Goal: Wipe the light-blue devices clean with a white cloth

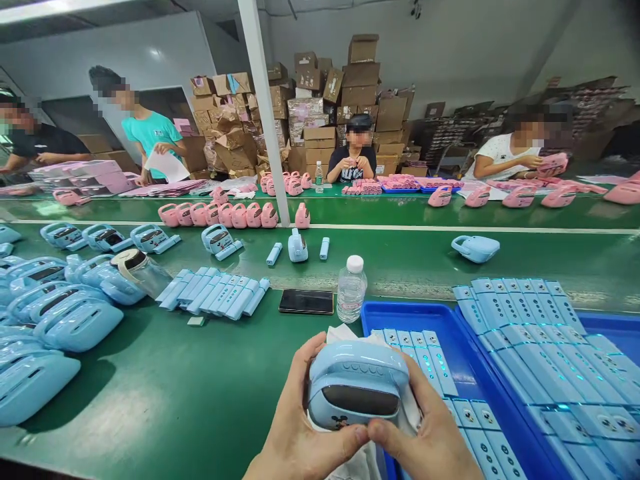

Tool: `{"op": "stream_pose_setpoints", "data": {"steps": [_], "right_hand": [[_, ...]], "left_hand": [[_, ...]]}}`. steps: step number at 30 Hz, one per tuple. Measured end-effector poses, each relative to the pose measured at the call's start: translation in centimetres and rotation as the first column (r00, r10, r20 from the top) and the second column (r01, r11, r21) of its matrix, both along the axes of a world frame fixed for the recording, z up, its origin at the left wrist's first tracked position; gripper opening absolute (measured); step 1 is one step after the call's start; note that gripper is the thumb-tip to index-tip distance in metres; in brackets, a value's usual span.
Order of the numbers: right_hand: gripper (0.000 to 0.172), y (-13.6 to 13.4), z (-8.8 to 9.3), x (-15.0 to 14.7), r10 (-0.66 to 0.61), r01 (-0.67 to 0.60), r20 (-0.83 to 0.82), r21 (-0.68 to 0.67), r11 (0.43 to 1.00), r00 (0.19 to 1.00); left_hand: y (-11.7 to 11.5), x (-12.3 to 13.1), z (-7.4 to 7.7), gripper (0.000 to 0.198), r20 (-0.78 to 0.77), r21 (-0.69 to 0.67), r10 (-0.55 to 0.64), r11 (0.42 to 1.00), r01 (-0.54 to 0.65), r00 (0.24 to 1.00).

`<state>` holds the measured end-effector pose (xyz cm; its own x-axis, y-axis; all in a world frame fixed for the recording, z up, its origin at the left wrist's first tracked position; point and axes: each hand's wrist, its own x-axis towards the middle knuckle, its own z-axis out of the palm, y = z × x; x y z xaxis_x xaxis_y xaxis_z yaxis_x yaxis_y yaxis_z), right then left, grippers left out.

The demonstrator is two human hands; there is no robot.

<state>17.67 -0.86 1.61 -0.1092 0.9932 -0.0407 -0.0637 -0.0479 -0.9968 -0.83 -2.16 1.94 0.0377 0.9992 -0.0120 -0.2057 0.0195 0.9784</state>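
Note:
Both my hands hold a light-blue handled plastic case, which looks like a small portable speaker. It has a dark oval panel in front, a row of small buttons above and a small mouse figure printed low on the front. My left hand wraps its left side, while my right hand grips the right side. Both thumbs press at its lower front edge and nearly meet. Behind and below the case is a white cloth, partly hidden by it and my hands.
Blue trays of light-blue bars stand on the right. More bars, a phone and a water bottle lie ahead. Blue cases crowd the left. Across the line, people work among pink cases; a white post rises there.

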Motion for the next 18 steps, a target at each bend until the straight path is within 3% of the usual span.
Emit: {"op": "stream_pose_setpoints", "data": {"steps": [9,15,18], "right_hand": [[0.082,-0.5,-0.3,-0.3,-0.008,0.008,-0.005,0.035,0.999,1.000],[0.073,-0.1,-0.2,0.1,-0.022,-0.007,0.191,0.153,0.988,0.981],[0.068,0.1,0.1,0.1,0.015,-0.049,0.188,0.173,0.984,0.982]], "left_hand": [[-0.2,-0.7,-0.3,0.078,-0.044,0.100,-0.054,0.993,0.058,0.998],[-0.2,0.1,-0.7,0.078,0.007,0.096,0.046,0.994,-0.046,0.999],[-0.3,0.4,-0.6,0.080,0.027,0.077,0.101,0.992,-0.103,0.995]]}}
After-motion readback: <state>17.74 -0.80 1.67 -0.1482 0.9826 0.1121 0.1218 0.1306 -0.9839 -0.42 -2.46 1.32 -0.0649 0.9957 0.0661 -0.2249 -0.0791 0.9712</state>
